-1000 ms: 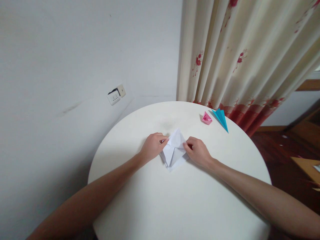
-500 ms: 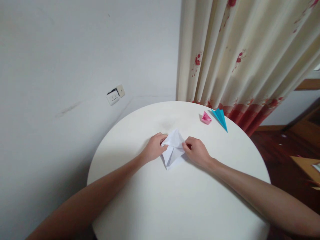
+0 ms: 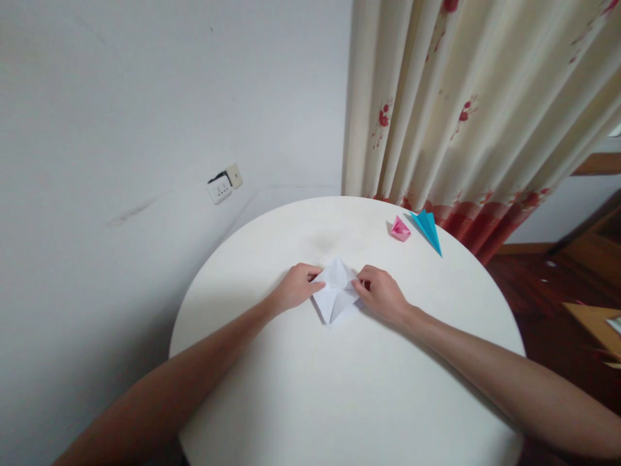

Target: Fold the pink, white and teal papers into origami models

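A folded sheet of white paper [image 3: 336, 298] lies in a diamond shape on the white round table [image 3: 310, 388], creases meeting near its middle. My left hand [image 3: 297, 286] pinches its left corner, thumb on top and fingers partly hidden behind the edge. At the right corner, my right hand [image 3: 381, 292] grips the paper between thumb and curled fingers. Both forearms reach in over the table's near side.
Toward the far right of the table sit a pink folded paper piece [image 3: 400, 230] and a blue paper plane [image 3: 427, 231]. Behind hangs a cream curtain [image 3: 412, 97] with red flowers. A wall socket [image 3: 220, 188] is on the left wall.
The paper's top flap has come down and lies flatter, its far point nearer to me. My left hand has shifted slightly down and left; my right hand has barely moved.
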The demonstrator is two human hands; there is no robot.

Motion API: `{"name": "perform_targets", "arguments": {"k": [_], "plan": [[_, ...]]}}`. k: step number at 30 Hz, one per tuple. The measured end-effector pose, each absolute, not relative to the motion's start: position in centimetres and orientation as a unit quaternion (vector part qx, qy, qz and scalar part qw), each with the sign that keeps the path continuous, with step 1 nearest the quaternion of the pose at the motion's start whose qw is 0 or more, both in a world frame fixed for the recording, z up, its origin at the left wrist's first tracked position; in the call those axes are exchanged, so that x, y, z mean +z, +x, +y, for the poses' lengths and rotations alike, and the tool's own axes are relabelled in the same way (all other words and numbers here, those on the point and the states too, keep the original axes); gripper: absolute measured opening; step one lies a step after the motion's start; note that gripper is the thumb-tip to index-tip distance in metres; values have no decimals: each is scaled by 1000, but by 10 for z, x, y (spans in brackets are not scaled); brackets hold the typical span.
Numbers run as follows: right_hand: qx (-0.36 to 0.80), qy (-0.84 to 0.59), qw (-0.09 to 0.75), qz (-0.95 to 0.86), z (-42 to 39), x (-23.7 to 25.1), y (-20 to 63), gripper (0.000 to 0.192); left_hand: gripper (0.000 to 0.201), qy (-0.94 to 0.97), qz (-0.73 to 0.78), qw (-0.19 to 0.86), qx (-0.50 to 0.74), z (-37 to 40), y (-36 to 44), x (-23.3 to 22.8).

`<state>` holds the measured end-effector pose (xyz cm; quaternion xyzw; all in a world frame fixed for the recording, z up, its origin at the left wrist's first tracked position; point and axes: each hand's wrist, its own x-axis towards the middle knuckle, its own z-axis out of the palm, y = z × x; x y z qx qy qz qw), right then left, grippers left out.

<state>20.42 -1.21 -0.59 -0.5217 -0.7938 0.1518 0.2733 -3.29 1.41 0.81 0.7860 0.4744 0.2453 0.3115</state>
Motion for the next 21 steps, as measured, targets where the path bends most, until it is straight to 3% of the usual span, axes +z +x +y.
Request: {"name": "perform_targets", "arguments": {"k": [6, 13, 21], "plan": [[189, -500, 231, -813, -9, -8, 211, 18, 8, 816, 485, 226, 219, 13, -34, 7], [185, -501, 240, -811, -8, -7, 212, 31, 19, 822, 490, 206, 203, 13, -34, 2], [159, -538, 247, -790, -12, -9, 205, 33, 23, 828, 487, 166, 225, 10, -28, 1]]}}
